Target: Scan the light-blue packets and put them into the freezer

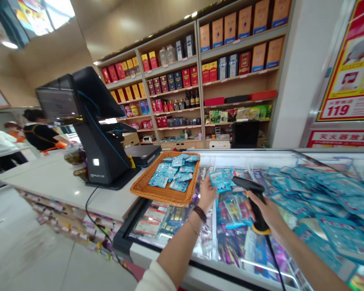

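My left hand (207, 194), with dark beads at the wrist, is closed on the edge of a blue packet (221, 180) above the glass top of the freezer. In my right hand (262, 210) is a black barcode scanner (255, 198), its head pointing left toward the packet and its cord hanging down. Left of my left hand, an orange wicker basket (142, 188) holds several similar blue packets (172, 171). A large heap of blue packets (318, 190) lies on the glass to the right of the scanner.
A black cash register (98, 137) stands on the white counter (48, 178) at left, its cable hanging over the edge. The freezer (157, 254) spans the front. Shelves (176, 91) of boxes and bottles line the back wall. A person in black (39, 131) is at far left.
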Action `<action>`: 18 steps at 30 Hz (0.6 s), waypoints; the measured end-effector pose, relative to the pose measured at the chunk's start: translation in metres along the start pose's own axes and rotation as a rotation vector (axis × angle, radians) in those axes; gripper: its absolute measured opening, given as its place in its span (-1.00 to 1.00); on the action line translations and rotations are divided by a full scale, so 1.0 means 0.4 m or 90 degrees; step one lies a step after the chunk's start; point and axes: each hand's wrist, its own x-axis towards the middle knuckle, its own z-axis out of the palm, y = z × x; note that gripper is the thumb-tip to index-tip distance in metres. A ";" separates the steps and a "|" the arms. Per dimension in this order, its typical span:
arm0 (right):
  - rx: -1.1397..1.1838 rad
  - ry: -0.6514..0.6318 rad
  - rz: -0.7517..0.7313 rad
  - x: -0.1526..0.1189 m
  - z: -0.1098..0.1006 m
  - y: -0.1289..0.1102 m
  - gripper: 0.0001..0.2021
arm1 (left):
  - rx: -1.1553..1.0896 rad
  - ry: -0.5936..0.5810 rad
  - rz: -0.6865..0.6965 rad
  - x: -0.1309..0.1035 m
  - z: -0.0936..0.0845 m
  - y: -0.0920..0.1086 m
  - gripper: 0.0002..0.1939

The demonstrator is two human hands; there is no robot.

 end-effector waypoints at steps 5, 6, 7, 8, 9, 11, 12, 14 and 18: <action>-0.028 -0.016 0.001 0.002 0.002 0.011 -0.38 | -0.004 -0.004 -0.013 -0.008 -0.014 -0.040 -0.57; -0.036 -0.022 -0.007 0.003 0.000 0.016 -0.39 | -0.003 -0.005 -0.011 -0.009 -0.015 -0.042 -0.59; -0.045 -0.029 -0.015 0.004 -0.002 0.021 -0.39 | -0.003 -0.008 -0.008 -0.010 -0.016 -0.043 -0.60; -0.054 -0.037 -0.023 0.004 -0.004 0.025 -0.39 | -0.003 -0.013 -0.003 -0.011 -0.017 -0.043 -0.62; -0.063 -0.045 -0.030 0.004 -0.006 0.028 -0.40 | -0.002 -0.018 0.000 -0.012 -0.016 -0.043 -0.63; -0.075 -0.057 -0.038 0.001 -0.008 0.030 -0.41 | 0.008 -0.024 0.006 -0.015 -0.016 -0.042 -0.66; -0.078 -0.062 -0.040 -0.001 -0.008 0.028 -0.41 | 0.014 -0.025 0.010 -0.016 -0.017 -0.041 -0.67; -0.086 -0.064 -0.041 -0.008 -0.005 0.021 -0.42 | 0.021 -0.025 0.019 -0.019 -0.018 -0.039 -0.68; -0.114 -0.054 -0.047 -0.023 0.001 0.006 -0.43 | 0.033 -0.025 0.026 -0.023 -0.020 -0.034 -0.67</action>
